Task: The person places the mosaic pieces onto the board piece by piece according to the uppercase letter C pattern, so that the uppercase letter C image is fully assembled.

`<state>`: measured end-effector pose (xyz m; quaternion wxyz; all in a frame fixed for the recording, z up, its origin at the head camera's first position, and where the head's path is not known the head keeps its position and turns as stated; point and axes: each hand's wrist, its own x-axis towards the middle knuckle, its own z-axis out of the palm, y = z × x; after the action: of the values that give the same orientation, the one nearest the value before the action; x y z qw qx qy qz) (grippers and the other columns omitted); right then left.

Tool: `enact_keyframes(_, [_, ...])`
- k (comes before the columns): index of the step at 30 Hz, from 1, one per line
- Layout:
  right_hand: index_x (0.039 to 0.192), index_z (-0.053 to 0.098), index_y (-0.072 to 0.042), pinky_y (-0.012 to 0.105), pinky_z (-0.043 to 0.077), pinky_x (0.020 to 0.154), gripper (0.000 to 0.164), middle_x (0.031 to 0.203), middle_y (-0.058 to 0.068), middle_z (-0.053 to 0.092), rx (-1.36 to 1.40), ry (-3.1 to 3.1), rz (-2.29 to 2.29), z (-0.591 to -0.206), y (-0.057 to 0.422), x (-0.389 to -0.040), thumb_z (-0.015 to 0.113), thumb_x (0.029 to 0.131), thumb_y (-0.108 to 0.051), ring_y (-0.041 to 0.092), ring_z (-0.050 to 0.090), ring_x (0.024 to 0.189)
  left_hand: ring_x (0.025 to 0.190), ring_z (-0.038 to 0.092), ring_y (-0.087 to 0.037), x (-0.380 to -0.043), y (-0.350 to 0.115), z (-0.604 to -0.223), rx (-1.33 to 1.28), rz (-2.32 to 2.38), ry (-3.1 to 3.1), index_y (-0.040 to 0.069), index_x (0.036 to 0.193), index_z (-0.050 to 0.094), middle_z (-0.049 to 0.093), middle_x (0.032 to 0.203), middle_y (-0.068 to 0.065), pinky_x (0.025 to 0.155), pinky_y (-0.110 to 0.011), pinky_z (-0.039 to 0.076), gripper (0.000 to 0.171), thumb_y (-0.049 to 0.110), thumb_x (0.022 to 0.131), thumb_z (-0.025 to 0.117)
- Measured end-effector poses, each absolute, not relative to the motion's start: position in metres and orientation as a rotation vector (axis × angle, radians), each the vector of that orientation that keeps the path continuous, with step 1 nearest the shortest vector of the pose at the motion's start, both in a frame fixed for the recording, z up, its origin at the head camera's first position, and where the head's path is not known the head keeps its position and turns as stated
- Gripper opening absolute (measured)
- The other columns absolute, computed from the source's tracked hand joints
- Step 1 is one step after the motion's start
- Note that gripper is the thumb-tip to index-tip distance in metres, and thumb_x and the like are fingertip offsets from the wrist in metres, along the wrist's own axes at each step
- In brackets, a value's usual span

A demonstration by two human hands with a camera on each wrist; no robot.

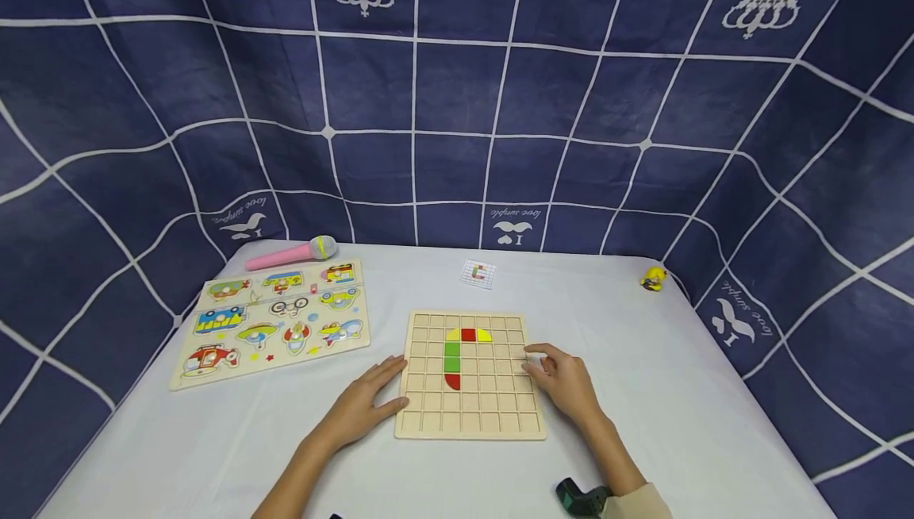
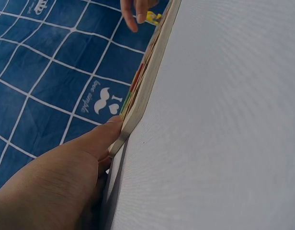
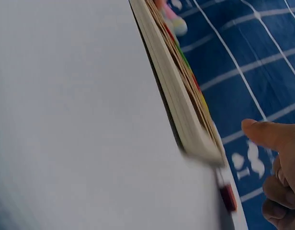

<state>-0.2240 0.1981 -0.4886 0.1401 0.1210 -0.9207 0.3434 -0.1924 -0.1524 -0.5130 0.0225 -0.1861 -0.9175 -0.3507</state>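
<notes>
A square wooden grid board [image 1: 500, 420] lies on the table. In its cells, a yellow rounded piece [image 1: 484, 336], a red square [image 1: 467, 335] and another yellow piece form a row. Below the row's left end run two green squares [image 1: 452, 356] and a red rounded piece [image 1: 453, 382]. My left hand [image 1: 364, 404] rests at the board's left edge, thumb and fingers touching it. My right hand [image 1: 564, 384] hovers at the right edge, thumb and index finger apart. Near the board's corner in the right wrist view is a small blurred dark red piece [image 3: 229, 197].
A pattern card [image 1: 478, 274] lies behind the board. To the left are a wooden vehicle puzzle [image 1: 271, 324] and a pink toy microphone [image 1: 289, 255]. A yellow duck figure [image 1: 653, 278] stands at the far right. A dark green object [image 1: 580, 499] sits by the right forearm.
</notes>
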Motion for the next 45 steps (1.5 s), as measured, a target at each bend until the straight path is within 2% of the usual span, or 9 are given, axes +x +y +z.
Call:
enact_keyframes(9, [0.106,0.069,-0.016,0.022,0.023,0.036,0.028,0.048,-0.006,0.034,0.246,-2.759,1.054,-0.496,0.249,-0.239,0.073,0.08,-0.025,0.006,0.026,0.043,0.134,0.03,-0.022,-0.193,-0.153,-0.511,-0.563,-1.108,-2.851,0.012,0.138,0.044,0.038,0.144,-0.004,0.111,-0.043,0.021,0.066,0.04,0.082,0.067])
enact_keyframes(19, [0.101,0.072,-0.017,0.02,0.022,0.038,0.022,0.047,-0.006,0.034,0.29,-2.822,1.064,-0.501,0.257,-0.244,0.071,0.081,-0.026,0.006,0.025,0.043,0.134,0.029,-0.021,-0.194,-0.152,-0.511,-0.564,-1.115,-2.856,0.013,0.138,0.044,0.037,0.144,-0.003,0.111,-0.042,0.021,0.066,0.041,0.083,0.066])
enact_keyframes(28, [0.102,0.072,-0.016,0.021,0.022,0.04,0.027,0.049,-0.005,0.035,0.259,-2.848,1.039,-0.503,0.261,-0.243,0.075,0.077,-0.026,0.007,0.028,0.046,0.134,0.029,-0.022,-0.193,-0.152,-0.511,-0.56,-1.117,-2.861,0.012,0.138,0.044,0.038,0.144,-0.003,0.111,-0.041,0.02,0.067,0.042,0.082,0.066])
enact_keyframes(37, [0.104,0.07,-0.018,0.021,0.023,0.039,0.025,0.049,-0.007,0.032,0.306,-2.76,0.984,-0.497,0.252,-0.242,0.072,0.081,-0.028,0.007,0.026,0.044,0.134,0.03,-0.022,-0.193,-0.152,-0.511,-0.565,-1.115,-2.855,0.012,0.138,0.044,0.038,0.144,-0.004,0.111,-0.042,0.021,0.067,0.042,0.082,0.067])
enact_keyframes(45, [0.105,0.069,-0.02,0.019,0.022,0.038,0.027,0.047,-0.01,0.031,0.427,-2.745,0.986,-0.476,0.208,-0.235,0.071,0.081,-0.033,0.004,0.025,0.042,0.134,0.03,-0.022,-0.192,-0.151,-0.51,-0.56,-1.119,-2.859,0.012,0.138,0.044,0.038,0.144,-0.004,0.111,-0.041,0.021,0.066,0.041,0.083,0.067])
